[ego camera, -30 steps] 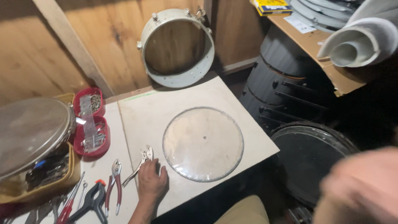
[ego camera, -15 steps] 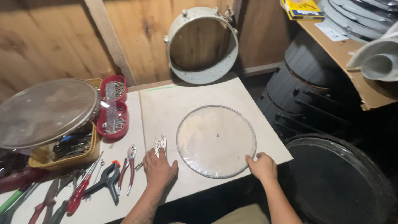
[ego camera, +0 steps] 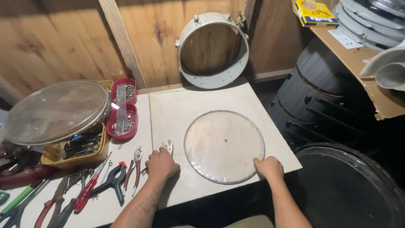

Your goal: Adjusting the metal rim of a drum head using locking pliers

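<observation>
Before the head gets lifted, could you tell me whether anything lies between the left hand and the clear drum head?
Nothing visible: bare board separates the left hand, resting on pliers, from the drum head.

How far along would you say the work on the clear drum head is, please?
Done: the round clear plastic drum head lies flat on the pale board. In hand: the right hand touches its rim; the left hand rests on silver pliers. Left: the pale drum shell leans bare against the wooden wall.
</observation>
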